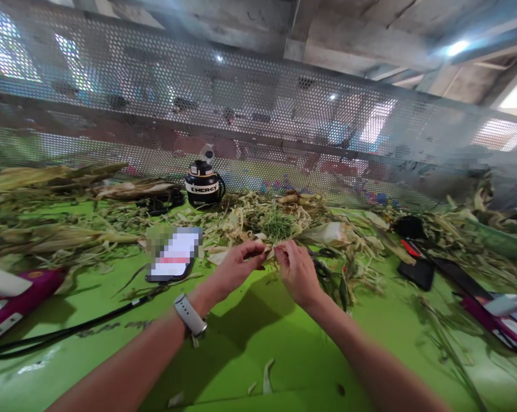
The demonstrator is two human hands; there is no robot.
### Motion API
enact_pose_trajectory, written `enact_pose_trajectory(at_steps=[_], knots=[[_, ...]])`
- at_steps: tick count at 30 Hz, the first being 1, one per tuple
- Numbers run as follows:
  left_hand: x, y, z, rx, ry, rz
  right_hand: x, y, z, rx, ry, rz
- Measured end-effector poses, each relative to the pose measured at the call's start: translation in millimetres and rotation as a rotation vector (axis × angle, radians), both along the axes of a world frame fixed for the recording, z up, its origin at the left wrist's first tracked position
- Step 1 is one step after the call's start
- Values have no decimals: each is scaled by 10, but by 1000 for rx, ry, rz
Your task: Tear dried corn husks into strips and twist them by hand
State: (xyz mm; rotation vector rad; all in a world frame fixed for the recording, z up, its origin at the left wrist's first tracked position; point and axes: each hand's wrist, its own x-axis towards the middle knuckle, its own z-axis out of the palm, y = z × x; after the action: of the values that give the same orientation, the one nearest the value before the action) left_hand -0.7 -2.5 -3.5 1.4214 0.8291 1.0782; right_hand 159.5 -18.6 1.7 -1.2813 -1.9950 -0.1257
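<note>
My left hand [240, 260], with a pale watch on its wrist, is closed in a pinch on a small pale strip of corn husk [270, 252]. Opposite it, my right hand [297, 272] pinches the same strip, and the fingertips of both hands nearly meet. The strip is small and partly covered by the fingers. Just beyond the hands lies a heap of shredded dry husk [241, 214] with a green tuft [279, 222] on it. A broad pale husk [329, 233] lies right of the heap.
A lit phone [175, 254] on a black strap lies left on the green table [241, 366]. Behind stands a black bottle [202, 186]. A dark phone [416, 273] and a magenta device [494, 320] lie right, another magenta device [31, 297] left. A perforated metal screen [258, 137] borders the back.
</note>
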Motion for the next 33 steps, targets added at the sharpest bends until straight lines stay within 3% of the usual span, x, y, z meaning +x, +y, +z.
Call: enact_pose_trajectory(at_steps=[3,9,13,18,22,28,33], knots=[[14,-38,5,-22,-10,18,-17,-1,-10,-143,168,15],[46,-48,-23,-78,-122,30,-49,-7,-1,-240,404,76],[54,-29,-18,-160,-181,0,-63,34,-32,-390,636,137],[38,-2,-17,-280,-249,99,-101,26,30,-489,1010,282],[28,17,-10,-345,-299,158,-89,19,51,-451,1008,363],[33,32,-28,-310,-305,141,-14,70,27,-253,821,339],[54,4,-22,-203,-207,85,-16,64,80,-476,829,392]])
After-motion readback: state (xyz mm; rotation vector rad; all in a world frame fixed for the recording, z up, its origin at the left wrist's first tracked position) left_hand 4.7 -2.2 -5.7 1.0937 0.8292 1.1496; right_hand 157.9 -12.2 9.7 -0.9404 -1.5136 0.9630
